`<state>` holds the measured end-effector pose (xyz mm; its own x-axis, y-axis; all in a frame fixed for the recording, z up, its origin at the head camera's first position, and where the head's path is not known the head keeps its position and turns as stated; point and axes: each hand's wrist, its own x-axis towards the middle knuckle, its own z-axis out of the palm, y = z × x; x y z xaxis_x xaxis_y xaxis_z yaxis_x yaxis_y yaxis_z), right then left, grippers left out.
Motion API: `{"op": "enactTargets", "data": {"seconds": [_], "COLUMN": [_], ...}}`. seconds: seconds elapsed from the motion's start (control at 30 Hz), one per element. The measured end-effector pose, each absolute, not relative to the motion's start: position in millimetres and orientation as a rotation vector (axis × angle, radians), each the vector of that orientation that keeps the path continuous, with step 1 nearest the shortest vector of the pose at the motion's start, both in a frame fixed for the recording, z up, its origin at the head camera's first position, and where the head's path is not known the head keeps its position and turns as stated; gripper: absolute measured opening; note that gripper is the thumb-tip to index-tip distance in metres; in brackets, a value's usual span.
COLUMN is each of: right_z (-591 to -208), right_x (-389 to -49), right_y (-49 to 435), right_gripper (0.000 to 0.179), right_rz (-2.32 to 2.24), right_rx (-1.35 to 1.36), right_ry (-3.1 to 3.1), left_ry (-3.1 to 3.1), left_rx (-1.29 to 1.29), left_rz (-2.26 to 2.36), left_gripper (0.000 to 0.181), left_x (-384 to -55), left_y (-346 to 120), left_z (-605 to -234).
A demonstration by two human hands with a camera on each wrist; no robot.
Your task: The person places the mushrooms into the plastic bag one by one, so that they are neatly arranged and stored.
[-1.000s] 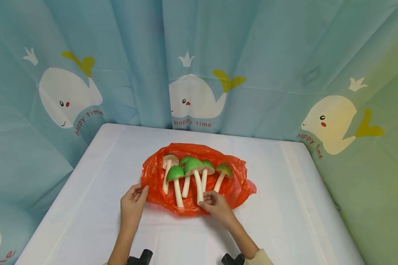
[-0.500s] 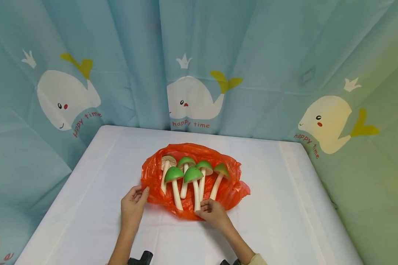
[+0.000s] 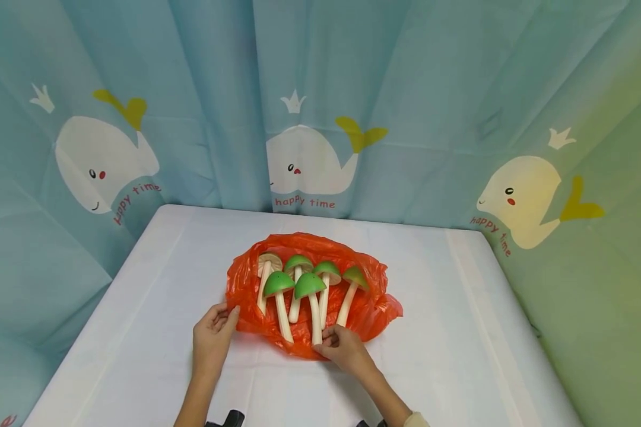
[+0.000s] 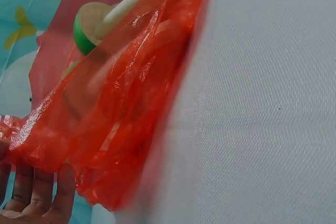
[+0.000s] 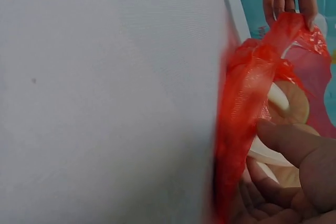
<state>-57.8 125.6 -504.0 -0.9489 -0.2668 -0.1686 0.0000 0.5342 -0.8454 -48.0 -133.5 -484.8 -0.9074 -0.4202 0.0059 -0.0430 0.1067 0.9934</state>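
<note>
A red plastic bag [image 3: 380, 312] lies spread open on the table, holding several model mushrooms with green caps and long white stems. My left hand [image 3: 209, 338] pinches the bag's left edge between thumb and fingers; the left wrist view shows its fingers under the crumpled red film. My right hand [image 3: 346, 349] holds the lower stem end of the front middle mushroom [image 3: 309, 286], at the bag's near edge. Left of it lies another green mushroom [image 3: 279, 284]. Behind are a pale-capped one [image 3: 269, 263] and a browner green one [image 3: 355, 277] on the right.
A white cloth covers the table [image 3: 432, 356] all around the bag. Blue curtains [image 3: 422, 77] with printed whales hang behind the table and along its sides. Parts of black wrist gear [image 3: 234, 418] show at the bottom of the head view.
The right hand has lowered the front middle mushroom toward the near edge of the bag, uncovering the one behind it. The left hand keeps its grip on the bag's edge.
</note>
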Motion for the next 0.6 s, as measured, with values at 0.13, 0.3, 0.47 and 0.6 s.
{"op": "enactTargets", "data": {"seconds": [0.13, 0.3, 0.47, 0.6], "right_z": [-501.1, -491.4, -476.5, -464.1], "right_x": [-54.6, -50.2, -43.0, -40.7], "right_y": [130.5, 147.2, 174.8, 198.6], "right_gripper": [0.029, 0.025, 0.025, 0.033], "right_rz": [-1.390, -1.481, -1.693, -1.933], "right_rx": [-0.207, -0.237, -0.239, -0.305], "right_ry": [2.542, 2.722, 2.883, 3.005], "left_ry": [-2.105, -2.198, -2.343, -2.436], "left_rx": [0.427, 0.258, 0.014, -0.077], "left_rz": [-1.869, -1.681, -1.409, -1.271], "left_gripper": [0.022, 0.026, 0.032, 0.036], "left_x": [-47.4, -44.1, -42.6, -44.5], "left_y": [-135.1, -135.2, -142.2, -156.7], "left_z": [-486.3, -486.1, -482.1, -477.3]}}
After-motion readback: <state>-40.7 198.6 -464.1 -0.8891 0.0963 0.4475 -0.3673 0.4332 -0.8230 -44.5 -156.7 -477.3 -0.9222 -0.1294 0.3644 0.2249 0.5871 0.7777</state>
